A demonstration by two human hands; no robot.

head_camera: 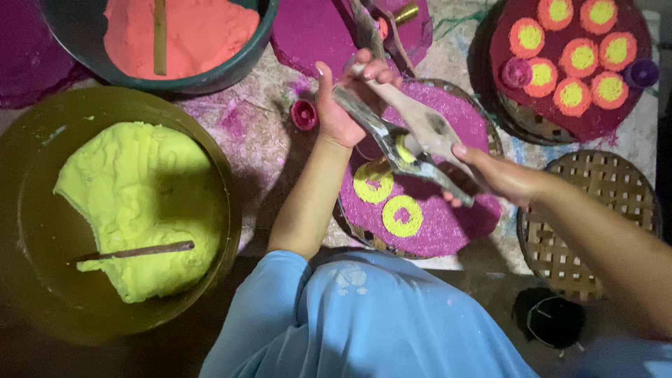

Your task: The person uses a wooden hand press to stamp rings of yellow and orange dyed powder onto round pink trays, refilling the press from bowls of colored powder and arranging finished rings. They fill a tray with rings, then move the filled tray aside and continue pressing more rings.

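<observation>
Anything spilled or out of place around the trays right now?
Yes. Magenta powder is scattered over the floor between the yellow paste basin and the magenta-covered woven tray, off any tray. A small magenta cap lies loose beside the left hand. Nothing looks broken.

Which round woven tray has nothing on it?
The woven tray at the right, under the right forearm: bare lattice. The middle tray carries magenta paste, the upper-right tray finished rings.

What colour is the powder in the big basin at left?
Yellow-green powder, shown clearly in the head view.
</observation>
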